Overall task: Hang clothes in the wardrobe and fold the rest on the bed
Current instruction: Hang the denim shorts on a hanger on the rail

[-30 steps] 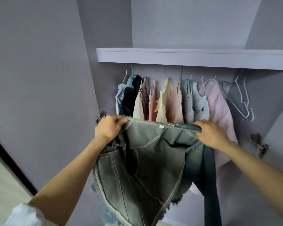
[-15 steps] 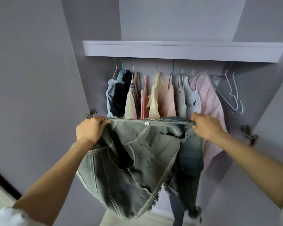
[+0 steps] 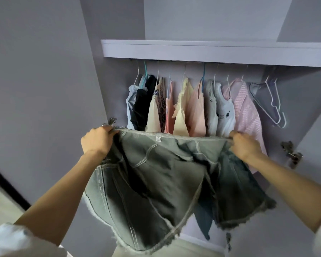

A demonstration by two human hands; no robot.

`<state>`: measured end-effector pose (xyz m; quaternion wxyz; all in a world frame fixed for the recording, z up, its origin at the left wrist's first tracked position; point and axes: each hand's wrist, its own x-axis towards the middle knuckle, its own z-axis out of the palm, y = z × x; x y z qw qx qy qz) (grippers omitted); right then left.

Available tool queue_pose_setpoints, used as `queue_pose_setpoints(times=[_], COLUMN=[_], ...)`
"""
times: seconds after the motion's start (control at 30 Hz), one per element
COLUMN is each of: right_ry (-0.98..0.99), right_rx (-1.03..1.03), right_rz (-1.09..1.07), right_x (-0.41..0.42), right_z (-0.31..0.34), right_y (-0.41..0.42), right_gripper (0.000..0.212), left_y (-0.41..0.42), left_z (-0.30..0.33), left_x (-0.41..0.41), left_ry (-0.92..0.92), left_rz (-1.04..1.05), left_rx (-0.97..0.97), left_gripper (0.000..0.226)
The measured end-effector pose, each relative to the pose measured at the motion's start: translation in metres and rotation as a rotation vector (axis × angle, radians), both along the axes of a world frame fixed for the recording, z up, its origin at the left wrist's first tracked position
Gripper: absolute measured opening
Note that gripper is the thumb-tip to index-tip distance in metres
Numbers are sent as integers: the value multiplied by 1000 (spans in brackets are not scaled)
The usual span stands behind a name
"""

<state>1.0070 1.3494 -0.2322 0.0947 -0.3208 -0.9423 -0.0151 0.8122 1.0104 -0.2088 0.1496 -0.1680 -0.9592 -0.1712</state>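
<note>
1. At the left, my left hand (image 3: 97, 140) has its fingers curled tight over one end of the top edge of the denim jacket (image 3: 156, 182), just below a metal hinge (image 3: 111, 121) on the wardrobe's side wall.
2. Between my hands that edge is stretched straight and level, a small white label (image 3: 158, 139) showing near its middle. The rest of the jacket hangs down inside out, its frayed hem lowest, in front of the open wardrobe.
3. Behind the stretched edge, the hanging clothes (image 3: 193, 108) fill the space under the shelf (image 3: 211, 52): pale blue and black pieces at the left, cream and peach tops in the middle, a white top and a pink striped shirt (image 3: 246, 112) farther right.
4. Beyond the shirt, empty wire hangers (image 3: 272, 106) dangle apart from the clothes.
5. On the right, my right hand (image 3: 246, 146) pinches the other end of the jacket's edge, fingers folded round the cloth, with a second hinge (image 3: 291, 153) near my wrist.
</note>
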Motion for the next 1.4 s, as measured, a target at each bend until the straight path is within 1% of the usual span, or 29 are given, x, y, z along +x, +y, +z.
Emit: queue_pose_setpoints(times=[0.03, 0.1, 0.2, 0.27, 0.33, 0.37, 0.4, 0.43, 0.47, 0.53, 0.6, 0.63, 0.67, 0.77, 0.8, 0.87, 0.9, 0.93, 0.97, 1.0, 1.07, 1.13, 1.17, 1.23, 1.27, 1.3, 1.33, 1.4], right_ry=[29, 46, 149, 289, 422, 474, 519, 555, 575, 542, 457, 427, 398, 339, 349, 386, 400, 418, 437, 459, 519, 602, 655, 738, 736, 718, 668, 505], right_rx=[-3, -111, -419, -707, -922, -983, -1032, -1067, -1079, -1019, -893, -868, -857, -828, -833, -850, -862, -870, -875, -876, -872, -864, -807, -583, -455, -342, -231, -104], right_rz=[0, -23, -84, -176, -247, -247, -227, -193, -150, -28, 115, 177, 232, 343, 370, 407, 416, 415, 408, 402, 377, 342, 295, 117, 3, -109, -196, -357], right_x=[2, 1, -6, -10, -14, -16, -18, -20, -23, -28, -32, -34, -35, -39, -39, -36, -33, -29, -25, -23, -16, -14, -14, -11, -11, -9, -11, -10], right_z=[3, 9, 10, 8, 7, 7, 8, 10, 13, 18, 22, 23, 24, 27, 28, 30, 31, 32, 33, 34, 36, 36, 34, 29, 25, 19, 18, 9], right_y=[1, 0, -5, -8, -12, -15, -19, -24, -30, -42, -55, -61, -65, -75, -76, -73, -71, -65, -58, -54, -33, -13, 3, 42, 62, 73, 106, 139], right_gripper=[21, 23, 24, 23, 21, 19, 19, 20, 19, 12, 12, 13, 14, 16, 19, 28, 30, 29, 27, 23, 16, 15, 19, 18, 14, 15, 20, 31], left_y=[-1, 2, 11, 17, 22, 26, 30, 34, 40, 53, 66, 74, 83, 107, 115, 128, 133, 142, 151, 155, 181, 201, 213, 238, 246, 245, 266, 278], left_z=[-1, -4, -17, -27, -30, -29, -27, -25, -22, -19, -17, -17, -17, -21, -22, -24, -25, -27, -30, -34, -42, -48, -47, -43, -39, -37, -32, -27], left_x=[-1, -3, -2, -2, 1, 3, 6, 10, 15, 24, 33, 39, 44, 58, 62, 66, 66, 67, 66, 65, 63, 59, 57, 55, 51, 50, 44, 34], left_ry=[-22, -102, -331, -434, -438, -423, -407, -388, -372, -358, -364, -377, -404, -561, -604, -630, -638, -650, -654, -650, -631, -597, -587, -568, -556, -539, -518, -478], left_rz=[9, 7, -34, -57, -85, -117, -165, -224, -290, -411, -524, -590, -652, -759, -787, -862, -910, -961, -996, -1001, -968, -919, -896, -844, -829, -819, -816, -798], left_rx=[0, 23, 141, 227, 284, 303, 321, 337, 360, 409, 474, 495, 512, 584, 603, 577, 548, 496, 441, 402, 383, 424, 446, 492, 505, 515, 537, 545], left_gripper=[32, 30, 25, 24, 19, 17, 21, 25, 23, 13, 8, 9, 11, 6, 14, 33, 37, 32, 21, 14, 16, 18, 23, 34, 38, 38, 37, 33])
